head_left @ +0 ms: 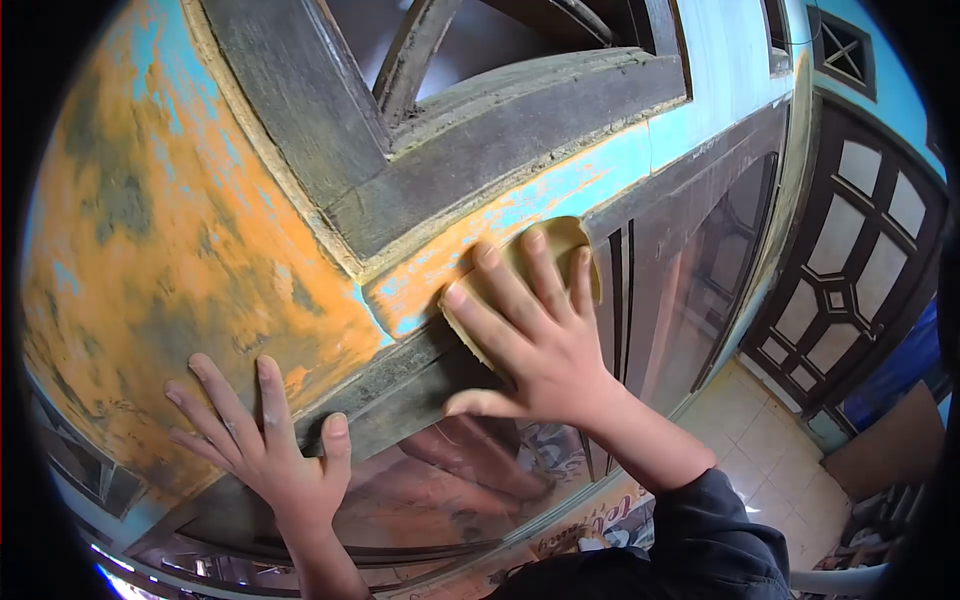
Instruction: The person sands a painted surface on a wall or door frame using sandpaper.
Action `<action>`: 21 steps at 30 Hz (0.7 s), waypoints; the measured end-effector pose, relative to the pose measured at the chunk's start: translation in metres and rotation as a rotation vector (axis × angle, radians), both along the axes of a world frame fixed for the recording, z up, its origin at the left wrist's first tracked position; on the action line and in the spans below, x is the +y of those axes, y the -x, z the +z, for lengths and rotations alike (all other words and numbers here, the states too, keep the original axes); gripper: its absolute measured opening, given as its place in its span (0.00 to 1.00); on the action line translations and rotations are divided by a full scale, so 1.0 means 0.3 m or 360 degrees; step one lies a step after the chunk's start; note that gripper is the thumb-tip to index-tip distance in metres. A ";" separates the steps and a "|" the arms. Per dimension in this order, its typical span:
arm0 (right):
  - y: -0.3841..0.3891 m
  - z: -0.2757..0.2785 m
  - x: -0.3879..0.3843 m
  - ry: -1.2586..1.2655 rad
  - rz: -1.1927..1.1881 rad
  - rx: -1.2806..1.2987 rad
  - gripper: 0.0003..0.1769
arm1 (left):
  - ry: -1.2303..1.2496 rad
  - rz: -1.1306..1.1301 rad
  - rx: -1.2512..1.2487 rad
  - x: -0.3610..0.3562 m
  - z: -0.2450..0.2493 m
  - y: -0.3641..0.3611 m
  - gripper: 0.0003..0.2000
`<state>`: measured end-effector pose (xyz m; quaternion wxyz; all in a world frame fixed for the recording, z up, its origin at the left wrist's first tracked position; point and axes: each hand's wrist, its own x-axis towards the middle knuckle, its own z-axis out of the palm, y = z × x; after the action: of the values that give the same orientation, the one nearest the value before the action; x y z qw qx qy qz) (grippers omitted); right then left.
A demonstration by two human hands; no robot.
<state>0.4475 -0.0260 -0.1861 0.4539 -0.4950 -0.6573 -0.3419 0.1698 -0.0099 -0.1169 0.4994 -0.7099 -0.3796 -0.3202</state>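
Observation:
My right hand (530, 335) presses a tan sheet of sandpaper (560, 240) flat against a strip of wall with worn blue and orange paint (470, 245), between two dark wooden window frames. The fingers are spread over the sheet. My left hand (265, 445) rests open with spread fingers on the patchy orange wall (150, 250), its thumb on the top of the lower wooden frame (400, 385).
Above is a grey wooden window frame (480, 130) with curved bars. Below the hands is a glass pane (430, 490) with reflections. A dark lattice door (850, 270) and a tiled floor (770, 440) lie at the right.

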 end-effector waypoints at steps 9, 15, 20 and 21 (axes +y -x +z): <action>0.003 0.000 0.006 0.0023 -0.0058 0.0075 0.53 | -0.0014 0.0002 -0.0006 0.006 0.000 -0.004 0.37; -0.010 0.015 -0.018 0.0049 -0.0002 0.0348 0.52 | -0.0006 0.0013 0.0005 0.002 0.000 0.002 0.38; -0.100 0.024 -0.010 -0.0025 -0.0123 0.0443 0.48 | -0.0004 0.0015 0.0001 0.002 -0.003 0.000 0.38; -0.085 0.031 -0.019 -0.0001 -0.0144 0.0387 0.50 | -0.0006 0.0018 -0.0005 0.001 -0.004 0.000 0.38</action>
<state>0.4731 -0.0316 -0.1767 0.5146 -0.5618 -0.5742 -0.2998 0.1697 -0.0097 -0.1180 0.5019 -0.7064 -0.3839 -0.3190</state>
